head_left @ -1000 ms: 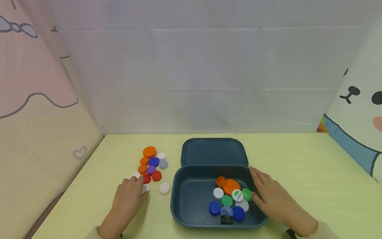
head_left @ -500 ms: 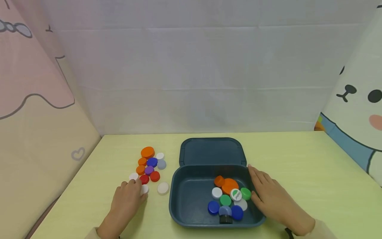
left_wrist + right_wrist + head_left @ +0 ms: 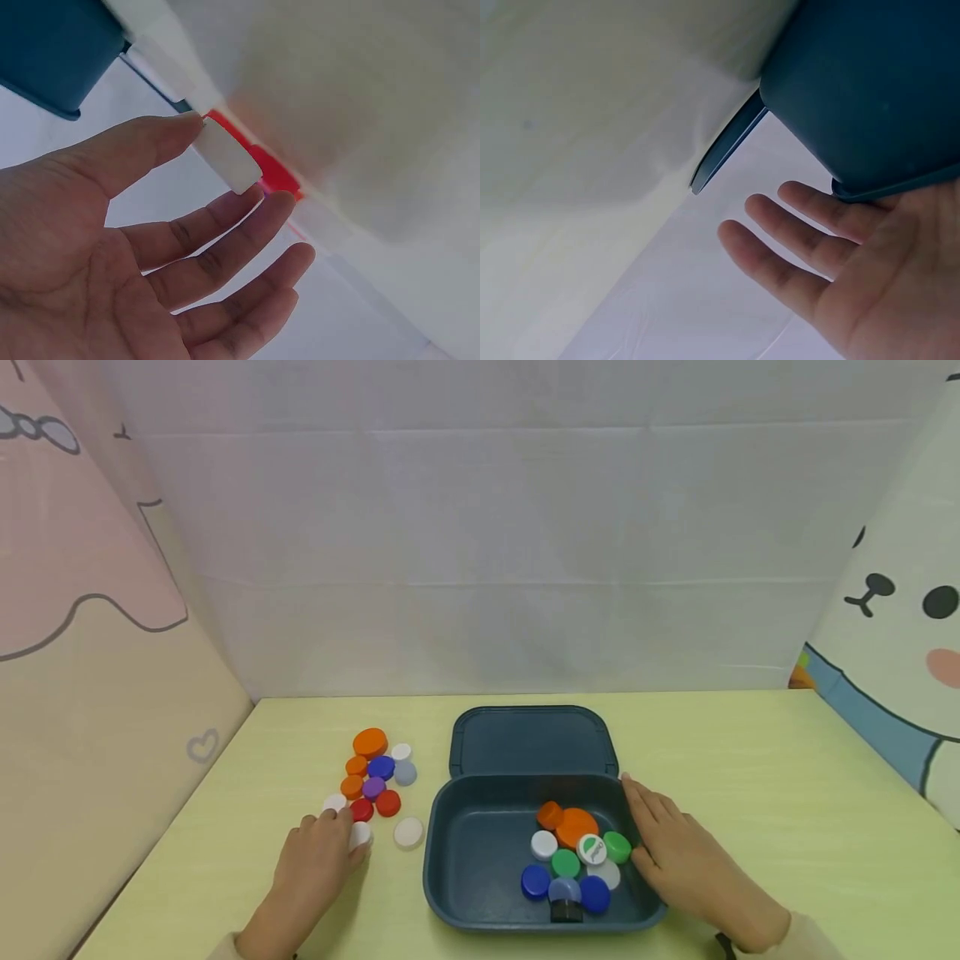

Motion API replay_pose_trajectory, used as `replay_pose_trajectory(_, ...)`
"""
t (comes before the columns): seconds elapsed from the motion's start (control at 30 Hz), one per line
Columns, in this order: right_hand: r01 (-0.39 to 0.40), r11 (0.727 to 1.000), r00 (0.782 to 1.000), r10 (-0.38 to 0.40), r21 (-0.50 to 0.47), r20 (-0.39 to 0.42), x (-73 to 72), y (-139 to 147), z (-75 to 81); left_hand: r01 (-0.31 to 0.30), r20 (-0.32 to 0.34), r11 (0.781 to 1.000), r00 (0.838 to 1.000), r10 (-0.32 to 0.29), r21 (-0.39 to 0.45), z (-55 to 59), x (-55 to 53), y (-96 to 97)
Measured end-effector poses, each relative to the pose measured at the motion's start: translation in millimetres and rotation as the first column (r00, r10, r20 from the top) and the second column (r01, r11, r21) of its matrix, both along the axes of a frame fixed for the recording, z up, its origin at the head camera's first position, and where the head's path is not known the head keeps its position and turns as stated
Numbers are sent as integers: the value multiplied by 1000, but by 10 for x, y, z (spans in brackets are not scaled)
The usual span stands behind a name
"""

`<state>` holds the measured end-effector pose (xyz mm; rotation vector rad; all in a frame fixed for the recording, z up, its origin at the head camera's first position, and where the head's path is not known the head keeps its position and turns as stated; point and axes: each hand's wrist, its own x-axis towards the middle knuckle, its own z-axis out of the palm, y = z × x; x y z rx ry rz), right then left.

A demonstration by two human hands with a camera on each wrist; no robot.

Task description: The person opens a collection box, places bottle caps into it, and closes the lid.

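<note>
My left hand (image 3: 313,864) pinches a white bottle cap (image 3: 229,159) between thumb and index fingertip at the left of the table. Close by its fingertips lie two red caps (image 3: 387,803) and another white cap (image 3: 334,802). Along the right rim of the dark blue box (image 3: 468,860) rests my right hand (image 3: 686,864), its fingers straight. In the right wrist view those fingers (image 3: 780,277) extend past the box's rim. Inside the box sit orange caps (image 3: 577,827), green caps (image 3: 566,864), blue caps (image 3: 536,882), white caps and a black cap (image 3: 566,911).
Behind the box lies its dark blue lid (image 3: 534,741). Farther back on the left, a loose group holds a large orange cap (image 3: 371,743), a blue cap (image 3: 381,767), a purple cap (image 3: 374,788) and several others. A pale cap (image 3: 408,833) lies left of the box.
The head view has shifted slightly, moving the scene a little left. My left hand stays at the white bottle cap and my right hand stays on the box rim.
</note>
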<state>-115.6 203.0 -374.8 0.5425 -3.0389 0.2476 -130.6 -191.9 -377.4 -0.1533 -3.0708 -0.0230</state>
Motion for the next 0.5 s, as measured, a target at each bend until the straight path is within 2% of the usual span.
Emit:
replay_pose_trajectory(0.13, 2, 1000, 1000, -2, -6, -11, 7, -1, 2, 31, -73, 999, 997, -30, 13, 96, 27, 38)
replay_pose_trajectory(0.33, 1, 1000, 999, -2, -7, -38, 19, -12, 6, 88, -195, 995, 978, -77, 52, 267, 53, 179)
replay_pose_trajectory(0.5, 3, 1000, 999, -3, -11, -46, 15, -23, 2, 131, -220, 988, 969, -111, 80, 381, 73, 343)
